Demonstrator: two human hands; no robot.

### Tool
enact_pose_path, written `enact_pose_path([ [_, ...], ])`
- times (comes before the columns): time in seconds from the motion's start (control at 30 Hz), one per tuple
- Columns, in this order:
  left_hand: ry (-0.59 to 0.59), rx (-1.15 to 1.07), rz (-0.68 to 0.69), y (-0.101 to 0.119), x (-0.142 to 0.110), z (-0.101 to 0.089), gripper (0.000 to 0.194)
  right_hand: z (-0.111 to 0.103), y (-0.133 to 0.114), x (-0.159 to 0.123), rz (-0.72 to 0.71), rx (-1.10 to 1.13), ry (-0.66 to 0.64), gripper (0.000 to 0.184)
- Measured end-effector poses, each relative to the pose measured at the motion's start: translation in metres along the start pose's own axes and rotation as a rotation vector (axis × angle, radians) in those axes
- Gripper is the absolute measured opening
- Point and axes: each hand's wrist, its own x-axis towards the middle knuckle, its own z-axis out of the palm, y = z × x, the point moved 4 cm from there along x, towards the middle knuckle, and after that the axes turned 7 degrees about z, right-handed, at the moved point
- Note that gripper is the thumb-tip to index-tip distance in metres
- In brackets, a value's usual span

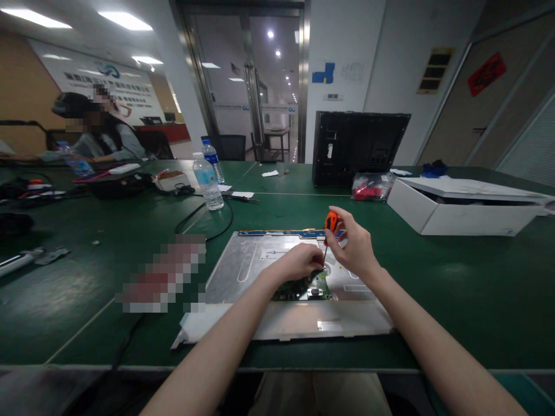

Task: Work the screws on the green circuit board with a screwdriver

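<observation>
My right hand (pixel 353 242) grips a screwdriver (pixel 332 219) by its orange and black handle, held nearly upright. Its thin shaft points down at the upper edge of a green circuit board (pixel 321 282). My left hand (pixel 303 260) is closed, its fingertips pinched together beside the tip of the shaft; what they hold, if anything, is hidden. The board sits on a silver metal display panel (pixel 229 266) lying flat before me. A narrow blue circuit strip (pixel 277 233) runs along the panel's far edge. My left hand and forearm cover part of the board.
Two water bottles (pixel 208 182) stand beyond the panel, near a black cable. A black monitor (pixel 359 147) and a white box (pixel 459 205) are at the back right, with a plastic bag (pixel 370 188) between them. Another person (pixel 108 136) sits at the far left. A blurred-out item (pixel 165 277) lies left.
</observation>
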Motion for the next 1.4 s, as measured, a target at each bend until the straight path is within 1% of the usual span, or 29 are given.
enact_pose_path([
  [0.3,-0.007,-0.006,-0.001,-0.0004,-0.0008,-0.0001,0.011,0.0007,0.0002,0.0014,-0.021,-0.026,0.021,0.042],
  [0.6,0.006,0.012,-0.002,-0.0014,-0.001,-0.0007,0.01,0.0005,0.001,0.0,-0.003,0.021,-0.021,0.051],
  [0.93,0.008,0.01,0.014,-0.0016,-0.0015,0.0002,0.014,0.0011,0.0018,0.0014,-0.017,-0.004,0.002,0.042],
  [1.2,0.014,0.018,0.027,-0.0005,-0.0013,-0.0004,0.019,-0.0003,-0.0009,0.0005,-0.021,0.026,-0.037,0.051],
  [1.4,0.017,0.026,0.024,-0.0009,-0.0009,-0.0004,0.02,0.001,0.0019,0.001,-0.018,0.018,-0.008,0.046],
])
